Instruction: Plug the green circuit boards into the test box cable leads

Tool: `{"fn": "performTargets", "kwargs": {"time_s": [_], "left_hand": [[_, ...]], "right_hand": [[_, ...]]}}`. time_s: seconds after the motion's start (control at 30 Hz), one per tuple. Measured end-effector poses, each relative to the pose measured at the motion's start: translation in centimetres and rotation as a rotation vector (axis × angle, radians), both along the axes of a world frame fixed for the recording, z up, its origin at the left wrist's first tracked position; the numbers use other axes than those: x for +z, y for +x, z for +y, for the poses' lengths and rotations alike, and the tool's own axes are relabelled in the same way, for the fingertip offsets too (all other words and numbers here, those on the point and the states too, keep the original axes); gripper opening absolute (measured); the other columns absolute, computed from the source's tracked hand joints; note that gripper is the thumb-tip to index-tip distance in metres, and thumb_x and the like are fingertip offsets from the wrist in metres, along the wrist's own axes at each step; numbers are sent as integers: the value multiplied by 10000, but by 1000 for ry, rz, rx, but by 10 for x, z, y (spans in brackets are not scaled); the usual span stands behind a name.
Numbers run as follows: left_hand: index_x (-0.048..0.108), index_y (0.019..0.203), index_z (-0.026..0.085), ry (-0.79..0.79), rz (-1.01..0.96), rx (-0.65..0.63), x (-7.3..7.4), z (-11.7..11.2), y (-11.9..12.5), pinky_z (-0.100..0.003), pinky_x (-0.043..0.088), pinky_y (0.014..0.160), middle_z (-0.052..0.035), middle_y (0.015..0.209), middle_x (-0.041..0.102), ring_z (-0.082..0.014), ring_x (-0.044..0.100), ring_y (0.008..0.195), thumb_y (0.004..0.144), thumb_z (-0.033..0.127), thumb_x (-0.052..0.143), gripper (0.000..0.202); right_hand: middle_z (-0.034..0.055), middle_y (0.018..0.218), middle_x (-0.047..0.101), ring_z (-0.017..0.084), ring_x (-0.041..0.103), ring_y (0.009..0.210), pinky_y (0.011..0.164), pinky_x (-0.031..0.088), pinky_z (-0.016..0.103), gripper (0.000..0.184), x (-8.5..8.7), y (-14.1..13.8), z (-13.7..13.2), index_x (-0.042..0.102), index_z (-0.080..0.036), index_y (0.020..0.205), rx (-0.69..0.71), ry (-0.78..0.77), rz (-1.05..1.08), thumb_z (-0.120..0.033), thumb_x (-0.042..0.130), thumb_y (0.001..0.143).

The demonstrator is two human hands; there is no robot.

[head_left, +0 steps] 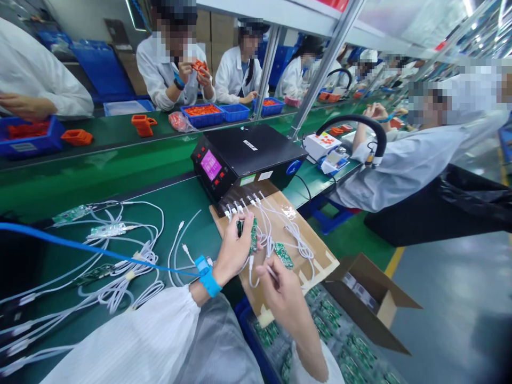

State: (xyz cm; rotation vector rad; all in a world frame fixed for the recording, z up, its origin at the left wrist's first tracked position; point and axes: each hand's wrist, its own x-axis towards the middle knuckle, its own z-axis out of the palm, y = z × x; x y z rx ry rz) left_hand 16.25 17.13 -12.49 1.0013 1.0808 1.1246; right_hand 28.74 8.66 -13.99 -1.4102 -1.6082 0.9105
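While I lean over the green bench mat [192, 213], a long assembly line runs off around me, with a green conveyor belt [80, 176] behind the bench and people in white coats seated along its far side. One of them holds an orange plastic part [199, 65] up in both hands, and blue bins [202, 114] of the same orange parts stand on the belt. To my right another person bends over the bench beside a black curved hose [360, 125].

A black tester box [256, 154] with a small pink screen [210, 164] sits ahead of me, and white cables [272, 218] run from its front onto a sheet of brown cardboard [308, 240]. More white cables with green boards lie tangled on the mat [116, 256] to my left. An open carton [372, 298] stands on the floor at my right, and a tray of green circuit boards [332, 330] sits by my lap.

My left hand [234, 250] (blue wrist strap [208, 277] on) has its fingers curled shut around a small green circuit board [253, 237], held upright just in front of the tester. My right hand [282, 290] is pinched closed on a white cable plug [269, 271], just below and close to that board; whether they touch I cannot tell. Another green board [283, 255] lies on the cardboard beside my fingers.
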Motion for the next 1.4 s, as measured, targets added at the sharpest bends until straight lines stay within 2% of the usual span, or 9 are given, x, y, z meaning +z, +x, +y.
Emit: {"fn": "performTargets", "kwargs": {"time_s": [0.23, 0.6, 0.77, 0.9, 1.03, 1.17, 1.23, 1.3, 1.4], "left_hand": [[501, 968, 234, 11, -155, 156, 5, -3, 12, -199, 473, 483, 60, 662, 611, -93, 565, 454, 940, 696, 571, 468], [506, 887, 226, -116, -182, 203, 2, -4, 22, -210, 464, 459, 58, 612, 582, -105, 558, 452, 935, 679, 597, 464], [501, 888, 228, -138, -208, 207, 1, 0, 24, -210, 459, 452, 59, 622, 581, -107, 563, 460, 932, 667, 611, 454], [454, 873, 234, -84, -246, 308, 4, 15, 19, -200, 451, 447, 68, 622, 565, -97, 556, 454, 925, 690, 602, 482], [484, 930, 227, -65, -200, 170, 9, 18, 14, -191, 452, 448, 60, 672, 588, -87, 559, 465, 885, 699, 657, 505], [509, 972, 212, -138, -202, 73, 10, 11, 13, -204, 468, 445, 24, 729, 635, -105, 596, 499, 873, 707, 669, 529], [512, 964, 204, -194, -211, 47, 10, 10, 12, -214, 479, 448, 5, 753, 653, -111, 609, 507, 877, 699, 672, 528], [508, 944, 200, -247, -213, -3, 11, 10, 10, -227, 494, 459, -1, 757, 656, -114, 615, 504, 894, 683, 664, 510], [488, 902, 202, -275, -206, -87, 10, 10, 10, -247, 517, 489, 15, 723, 629, -120, 621, 501, 915, 673, 642, 497]], "right_hand": [[-15, 703, 555, 138, 494, 586, 593, 361, 280, 334, -8, -9, -2, 475, -241, 804, 85, 269, -313, -309, 358, 1109], [-33, 677, 543, 137, 465, 622, 754, 406, 312, 323, -1, 5, 1, 469, -233, 755, 129, 415, -447, -175, 444, 1072], [-45, 678, 513, 127, 460, 643, 831, 423, 333, 316, 5, 7, 1, 456, -229, 751, 119, 442, -446, -158, 462, 1059], [-47, 666, 530, 131, 514, 698, 913, 446, 371, 304, 3, 0, -13, 456, -225, 728, 275, 452, -364, -160, 520, 1019], [8, 856, 687, 190, 632, 923, 979, 505, 397, 158, 4, 7, -22, 603, -237, 870, 377, 222, -259, -322, 702, 958], [138, 1354, 666, 292, 561, 1375, 1087, 526, 422, 830, 22, 45, -19, 574, -226, 1420, 711, 11, -128, -634, 838, 748], [127, 1394, 659, 284, 560, 1401, 1113, 515, 443, 894, 31, 67, -13, 518, -258, 1505, 844, 8, -52, -712, 767, 777], [112, 1388, 665, 271, 597, 1362, 1118, 510, 470, 759, 30, 82, 0, 541, -294, 1486, 662, 53, -70, -696, 695, 860], [139, 1400, 637, 286, 596, 1343, 1125, 494, 519, 461, 8, 91, 32, 618, -276, 1404, 135, 156, -342, -503, 606, 1003]]}}
